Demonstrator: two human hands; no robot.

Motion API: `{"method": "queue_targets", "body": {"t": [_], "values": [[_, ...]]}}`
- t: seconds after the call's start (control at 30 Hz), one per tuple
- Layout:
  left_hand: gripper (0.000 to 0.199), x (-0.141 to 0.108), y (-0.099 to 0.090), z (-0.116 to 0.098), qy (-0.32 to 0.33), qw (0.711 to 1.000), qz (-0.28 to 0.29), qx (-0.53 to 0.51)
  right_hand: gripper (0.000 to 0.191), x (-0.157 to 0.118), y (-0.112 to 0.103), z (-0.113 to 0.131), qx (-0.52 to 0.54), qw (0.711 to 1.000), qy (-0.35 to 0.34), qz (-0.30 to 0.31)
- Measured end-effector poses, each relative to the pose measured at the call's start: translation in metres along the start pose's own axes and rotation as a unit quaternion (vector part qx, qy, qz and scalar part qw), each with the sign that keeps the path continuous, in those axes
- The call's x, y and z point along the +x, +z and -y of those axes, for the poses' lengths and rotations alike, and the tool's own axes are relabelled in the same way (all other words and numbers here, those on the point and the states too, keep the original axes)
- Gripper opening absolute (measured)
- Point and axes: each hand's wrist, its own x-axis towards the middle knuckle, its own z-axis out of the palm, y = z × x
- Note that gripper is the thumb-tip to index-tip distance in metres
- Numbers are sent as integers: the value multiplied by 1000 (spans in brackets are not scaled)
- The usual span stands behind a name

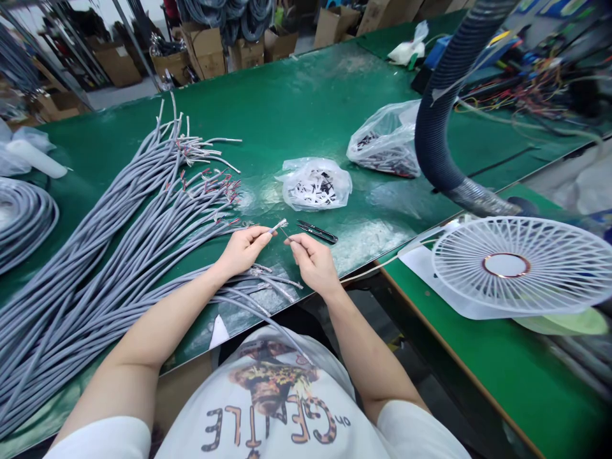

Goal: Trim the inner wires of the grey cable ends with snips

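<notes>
Shirt text, large: dark patterned capitals [270,426] on the white printed T-shirt [215,389], bottom center of frame; upside down, run right to left, look like "GENTLE", middle letters distorted by folds
Shirt text, small: thin dark letters [342,421] just right of the "G", probably "on"
Cardboard boxes, top of frame: no legible print

Bright, even light, pale glare on green tabletop [315,95] — edges stretched, corners blurred.
</notes>
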Motion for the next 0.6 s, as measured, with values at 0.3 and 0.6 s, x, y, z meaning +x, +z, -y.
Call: {"method": "queue_targets", "body": {"t": [0.3,0.6], "values": [[43,1,-1,-1,0,1000,-6,-1,25,0,-3,2,-10,1000,8,15],[40,-1,1,-4,15,999,-17,43,23,2,-1,-4,48,998,24,27]]}}
